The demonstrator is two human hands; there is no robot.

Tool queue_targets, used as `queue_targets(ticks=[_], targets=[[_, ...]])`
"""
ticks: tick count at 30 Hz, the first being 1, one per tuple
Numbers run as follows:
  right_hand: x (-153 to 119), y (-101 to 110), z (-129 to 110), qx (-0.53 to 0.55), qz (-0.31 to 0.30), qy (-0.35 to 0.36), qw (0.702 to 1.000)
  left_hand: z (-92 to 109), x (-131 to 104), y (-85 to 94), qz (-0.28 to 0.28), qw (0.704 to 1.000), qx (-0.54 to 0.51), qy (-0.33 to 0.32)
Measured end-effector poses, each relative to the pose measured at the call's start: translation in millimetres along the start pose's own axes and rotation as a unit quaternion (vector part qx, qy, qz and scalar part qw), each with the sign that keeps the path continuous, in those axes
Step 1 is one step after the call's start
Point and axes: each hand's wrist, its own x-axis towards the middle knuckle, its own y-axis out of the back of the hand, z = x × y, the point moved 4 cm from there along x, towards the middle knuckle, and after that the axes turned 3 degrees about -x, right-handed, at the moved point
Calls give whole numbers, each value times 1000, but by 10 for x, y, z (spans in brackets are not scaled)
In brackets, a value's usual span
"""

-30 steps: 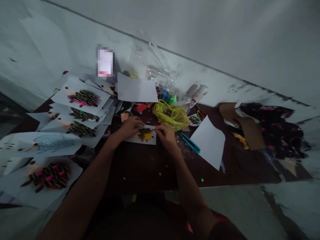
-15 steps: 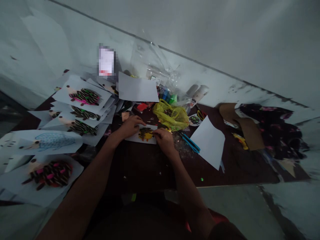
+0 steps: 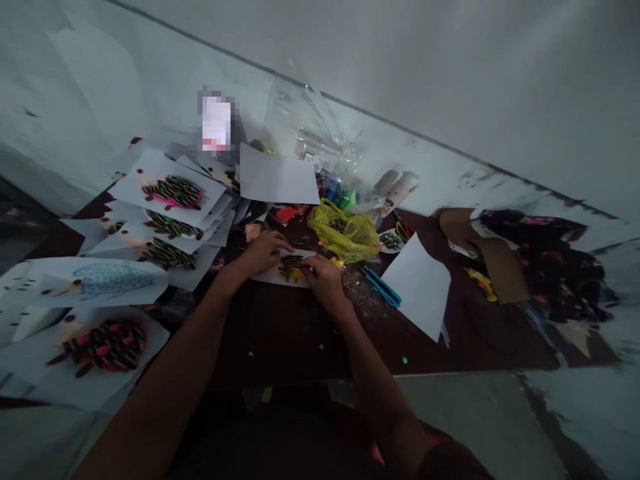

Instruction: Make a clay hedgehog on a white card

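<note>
A small white sheet (image 3: 265, 278) lies on the dark table, bearing a yellow hedgehog picture (image 3: 289, 268) covered partly with dark striped pieces that look like sunflower seeds. My left hand (image 3: 264, 253) rests on the sheet's left side, fingers stretched out along its upper edge. At the hedgehog's right side, the thumb and fingers of my right hand (image 3: 324, 280) are pinched together; whatever is between them is too small to make out. Just beyond my right hand sits a crumpled yellow plastic bag (image 3: 350, 233) with dark seed-like pieces inside.
Blue-handled scissors (image 3: 383, 287) and a blank sheet (image 3: 420, 287) lie to the right. Finished-looking hedgehog pictures (image 3: 173, 193) are stacked at the left. Another blank sheet (image 3: 280, 177) leans at the back. Cardboard (image 3: 503, 267) and dark patterned cloth (image 3: 555, 260) occupy the far right.
My right hand has shifted slightly left, over the hedgehog's right side, still pinched. My left hand stays on the sheet. The whole view has moved a little.
</note>
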Motion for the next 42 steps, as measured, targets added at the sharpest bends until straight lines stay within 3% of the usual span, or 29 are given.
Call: queue_targets(ticks=[11,21,27,32,36,42], targets=[[13,-67,-43,-108,-19,18,994,5,-14,4,0,1000,7,-1],[48,-2,-209,-161,-81,16,983,-6,-13,-5,5,1000,-4,-9],[15,-7,-193,-179,-71,20,981,8,-20,3,1,1000,-7,6],[-5,157,-128,-139,-20,-18,990,13,-5,18,5,1000,-10,-3],[155,304,-76,-141,-9,-65,988,-23,25,-9,13,1000,-6,7],[610,240,-131,-179,-92,-50,978,-33,35,-34,22,1000,13,-7]])
